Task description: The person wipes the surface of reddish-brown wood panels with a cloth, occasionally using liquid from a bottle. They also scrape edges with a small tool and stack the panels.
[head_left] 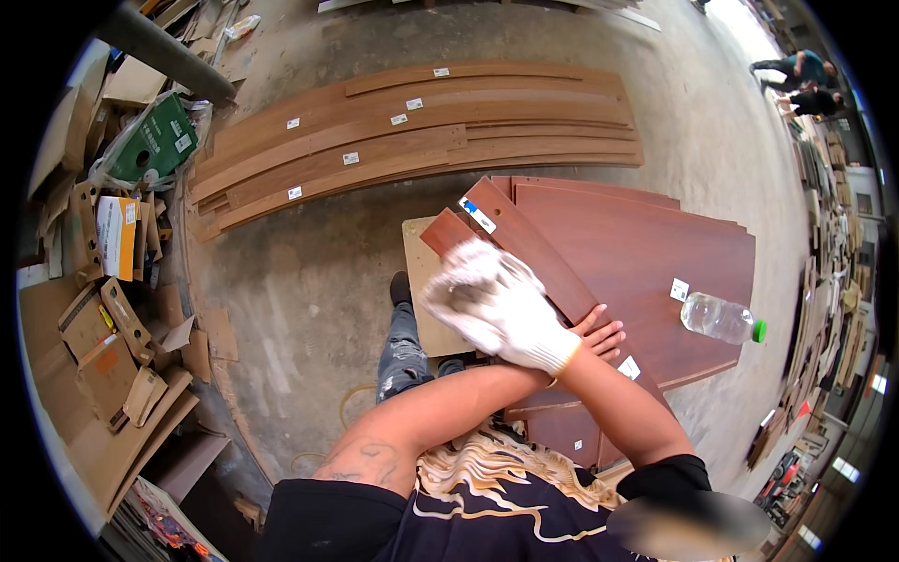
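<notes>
A narrow reddish-brown board point(529, 229) lies slanted across a stack of wider reddish-brown panels point(637, 253). My arms are crossed. My left hand point(601, 335) is bare and lies on the lower part of the narrow board, its fingers stretched out to the right; my right wrist partly covers it. My right hand point(520, 318), in a white knit glove, is over the left side of the board. It is closed on a bunched white cloth point(459, 281) with grey stains, blurred by motion. A blue-and-white label point(478, 215) is on the board's upper end.
A clear bottle with a green cap point(719, 318) lies on the panels. Long brown planks point(421, 126) lie beyond on the concrete floor. Cardboard scraps point(103, 365) and a green box point(159, 140) are piled at left. People point(805, 80) are far right.
</notes>
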The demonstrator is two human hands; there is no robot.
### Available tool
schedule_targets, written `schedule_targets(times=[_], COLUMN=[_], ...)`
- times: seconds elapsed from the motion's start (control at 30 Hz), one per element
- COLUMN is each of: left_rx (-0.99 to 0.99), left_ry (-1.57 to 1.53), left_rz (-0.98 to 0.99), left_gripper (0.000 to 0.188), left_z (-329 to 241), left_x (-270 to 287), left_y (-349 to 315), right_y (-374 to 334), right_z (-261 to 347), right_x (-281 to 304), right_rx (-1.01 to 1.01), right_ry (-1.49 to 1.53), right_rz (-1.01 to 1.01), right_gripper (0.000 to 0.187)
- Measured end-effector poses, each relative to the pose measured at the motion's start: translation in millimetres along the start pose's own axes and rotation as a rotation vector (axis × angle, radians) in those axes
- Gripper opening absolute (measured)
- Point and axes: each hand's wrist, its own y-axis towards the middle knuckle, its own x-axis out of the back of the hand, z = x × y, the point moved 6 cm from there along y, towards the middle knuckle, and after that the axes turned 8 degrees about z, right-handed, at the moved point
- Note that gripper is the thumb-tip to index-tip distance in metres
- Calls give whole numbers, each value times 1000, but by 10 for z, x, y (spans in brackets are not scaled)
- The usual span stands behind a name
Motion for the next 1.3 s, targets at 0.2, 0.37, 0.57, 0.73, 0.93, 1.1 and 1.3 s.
schedule_targets(times=[0.2, 0.37, 0.57, 0.73, 0.93, 1.1, 1.3], left_rx=[-6, -6, 37, 144, -25, -35, -105], left_ry=[59, 77, -57, 157, 53, 60, 14], left_rz=[40, 33, -201, -142, 77, 10, 51], left_gripper=[71, 71, 71, 72, 70, 65, 80], left_z=[33, 53, 49, 28, 4, -34, -40], left_x=[139, 207, -73, -393, -34, -50, 126], left_y=[-66, -78, -66, -29, 22, 52, 22], right_y=[720, 306, -895, -771, 577, -65, 494], right_z=[-19, 100, -364, -542, -799, -687, -766], right_x=[-45, 192, -284, -272, 354, 133, 276], right_rx=[-29, 90, -538, -596, -536, -588, -743], right_ry=[-95, -99, 613, -222, -337, -436, -325], right_rz=[-107, -196, 40, -95, -358, -135, -275], right_gripper=[40, 35, 58, 54, 45, 46, 53])
